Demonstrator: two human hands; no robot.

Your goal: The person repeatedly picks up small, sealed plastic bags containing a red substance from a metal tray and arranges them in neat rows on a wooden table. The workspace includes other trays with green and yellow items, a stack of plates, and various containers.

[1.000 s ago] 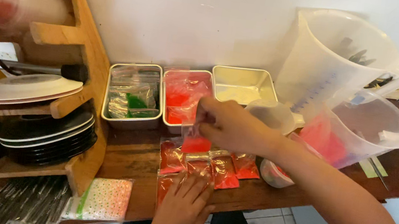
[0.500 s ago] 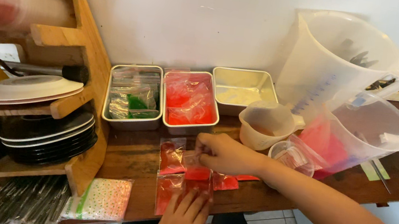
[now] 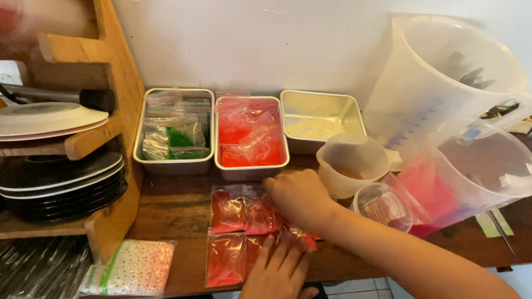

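You're laying out red sachets [image 3: 244,214] at lower centre: right hand [image 3: 297,197] curled, fingertips pinching one packet; left hand [image 3: 276,276] flat, open, pressing the lower row. Next, square that packet up.

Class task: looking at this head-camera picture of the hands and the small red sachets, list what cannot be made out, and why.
- Red plastic sachets on the wooden counter: their number, hidden under both hands.
- Right hand: fingertips tucked under, grip unclear.
- Left hand: wrist cut off by the bottom edge.
- Tall translucent plastic jug: dark contents blurred through its wall.
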